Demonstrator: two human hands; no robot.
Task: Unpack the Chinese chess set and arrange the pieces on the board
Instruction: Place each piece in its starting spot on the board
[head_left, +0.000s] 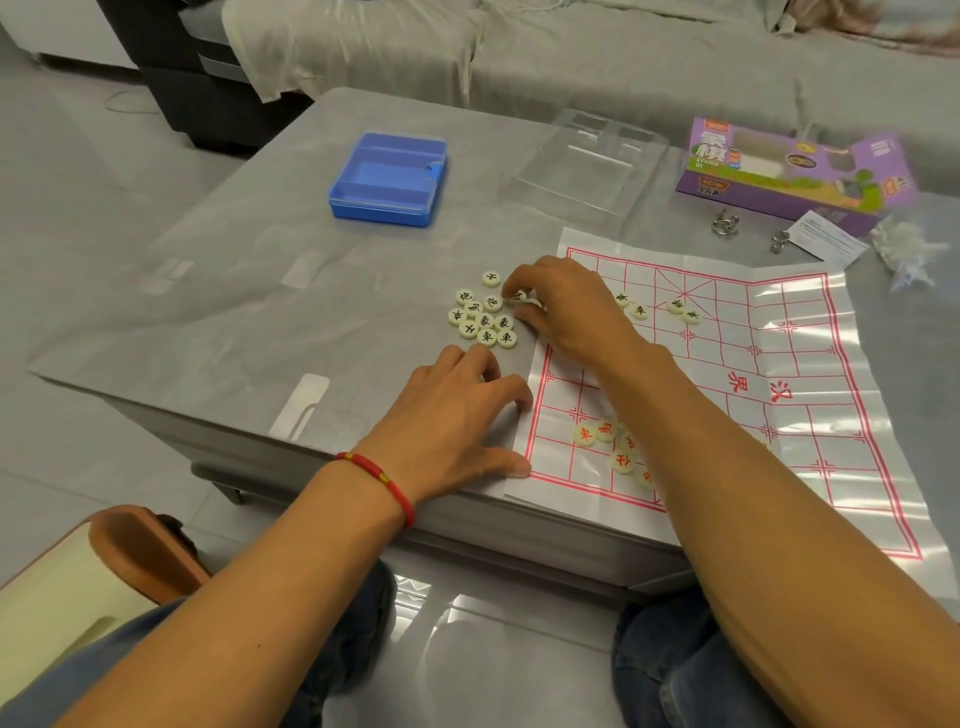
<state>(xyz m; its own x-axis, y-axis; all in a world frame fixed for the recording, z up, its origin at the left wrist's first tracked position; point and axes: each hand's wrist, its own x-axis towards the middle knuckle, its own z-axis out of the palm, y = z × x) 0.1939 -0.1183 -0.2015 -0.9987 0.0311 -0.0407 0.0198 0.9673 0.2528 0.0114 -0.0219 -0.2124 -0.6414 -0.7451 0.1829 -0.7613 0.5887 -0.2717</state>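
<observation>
A grey counter (234, 270) is seen from above, with a paper chess board (810, 395) printed with a red grid spread over its 3 o'clock part. A cluster of black-lettered pieces (480, 318) lies on the bare counter just beside the board's 9 o'clock edge. The right hand (566, 306) is reached across the board to that cluster, and one cream piece (518, 297) is pinched between its curled fingertips at the cluster's 3 o'clock side. The left hand (457, 415) is laid flat on the counter at the cluster's 6 o'clock, its fingers straight and spread, the fingertips touching the board's near corner; nothing is held by it. A red bracelet (382, 480) is worn on that wrist.

Four black-lettered pieces (657, 309) are placed on the board's far half, and a group of red-lettered pieces (608, 444) lies on the near half, partly hidden by the right forearm.

A closed blue plastic case (387, 179) is set at 11 o'clock; no pieces can be seen in its compartments through the clear lid. A clear plastic tray (582, 166) is seen at 12 o'clock with nothing visible in it. A purple retail box (789, 171) lies at 1 o'clock, its end flap open; its contents cannot be told. Two metal ring puzzles (748, 231), a leaflet (826, 234) and a crumpled clear bag (906, 254) lie near it.
</observation>
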